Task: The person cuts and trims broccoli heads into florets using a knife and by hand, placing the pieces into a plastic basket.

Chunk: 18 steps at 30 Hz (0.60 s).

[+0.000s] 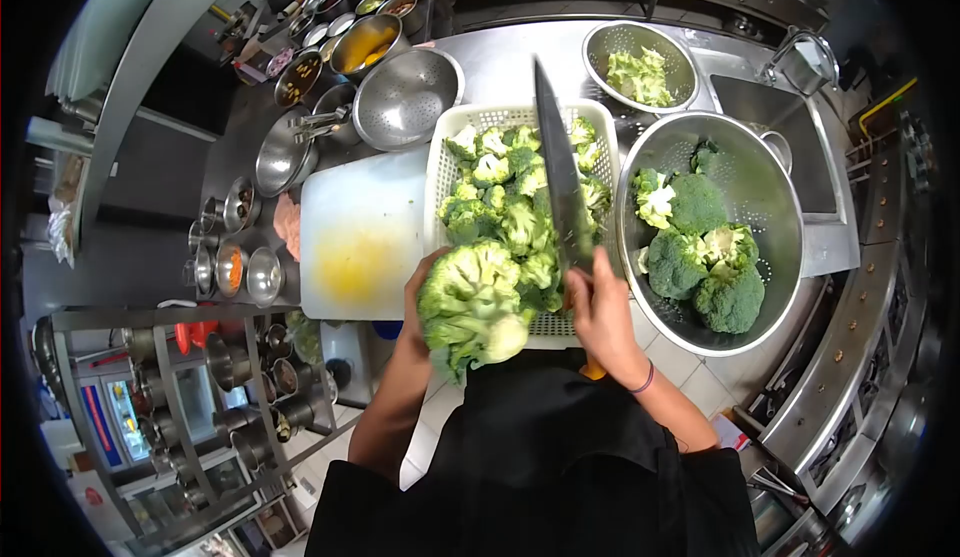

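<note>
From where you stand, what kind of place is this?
Probably a restaurant kitchen: there's a kitchen knife in the right hand, a steel colander holding broccoli heads, and a steel sink.

Single head-worn fisheye view, forward and steeply downward, close above the hands (603, 321).

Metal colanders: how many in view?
3: colander beyond the cutting board; large colander with broccoli right of the basket; small colander with pale green pieces behind that. Others may be hidden.
</note>
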{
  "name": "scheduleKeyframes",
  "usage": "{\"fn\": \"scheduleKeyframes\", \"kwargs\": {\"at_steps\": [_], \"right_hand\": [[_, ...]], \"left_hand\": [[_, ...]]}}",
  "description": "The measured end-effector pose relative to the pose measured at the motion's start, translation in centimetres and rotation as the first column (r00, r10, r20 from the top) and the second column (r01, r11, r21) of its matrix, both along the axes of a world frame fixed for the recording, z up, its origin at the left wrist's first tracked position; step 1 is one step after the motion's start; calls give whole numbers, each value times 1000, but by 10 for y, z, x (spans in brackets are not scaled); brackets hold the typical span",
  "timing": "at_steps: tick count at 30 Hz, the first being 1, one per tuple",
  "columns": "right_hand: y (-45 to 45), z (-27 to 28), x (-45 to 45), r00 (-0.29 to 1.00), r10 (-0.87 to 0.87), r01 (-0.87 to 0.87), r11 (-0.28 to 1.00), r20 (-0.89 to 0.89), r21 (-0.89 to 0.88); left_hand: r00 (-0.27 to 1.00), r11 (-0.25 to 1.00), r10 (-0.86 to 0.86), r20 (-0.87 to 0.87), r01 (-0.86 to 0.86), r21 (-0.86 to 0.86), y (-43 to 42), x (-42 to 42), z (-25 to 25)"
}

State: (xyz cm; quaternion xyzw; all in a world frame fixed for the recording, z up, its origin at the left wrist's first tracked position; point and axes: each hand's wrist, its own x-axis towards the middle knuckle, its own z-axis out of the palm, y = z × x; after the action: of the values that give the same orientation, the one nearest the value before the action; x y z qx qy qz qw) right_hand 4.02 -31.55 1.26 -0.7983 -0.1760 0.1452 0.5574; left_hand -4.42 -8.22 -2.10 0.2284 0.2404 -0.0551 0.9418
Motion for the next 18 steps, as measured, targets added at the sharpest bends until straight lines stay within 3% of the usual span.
{"fn": "scheduleKeyframes", "kwargs": {"at_steps": [2, 5, 7, 8, 13, 16, 18], "right_hand": [[-7, 9, 7, 996, -14, 19, 998, -94, 52], [-18, -6, 3, 997, 52, -44, 992, -65, 121], [-25, -2, 4, 985, 103, -85, 987, -137, 134], [-29, -1, 3, 982, 111, -89, 985, -152, 150], [-46, 0, 3, 987, 129, -117, 986, -96, 118], [-49, -2, -2, 992, 124, -121, 984, -12, 128], [-48, -1, -5, 990, 138, -139, 983, 18, 116]], "left_hand": [[919, 968, 82, 386, -166, 188, -4, -16, -45], [989, 927, 47, 143, -97, 363, 12, -41, -68], [920, 977, 166, 355, -103, -189, -8, -7, -22], [919, 989, 132, 372, -99, -108, -25, 6, 7], [897, 992, 122, 425, -95, -85, -28, 4, 23], [898, 964, 226, 377, -263, 49, -29, -3, 23], [894, 952, 221, 390, -284, 111, -21, -3, 11]]}}
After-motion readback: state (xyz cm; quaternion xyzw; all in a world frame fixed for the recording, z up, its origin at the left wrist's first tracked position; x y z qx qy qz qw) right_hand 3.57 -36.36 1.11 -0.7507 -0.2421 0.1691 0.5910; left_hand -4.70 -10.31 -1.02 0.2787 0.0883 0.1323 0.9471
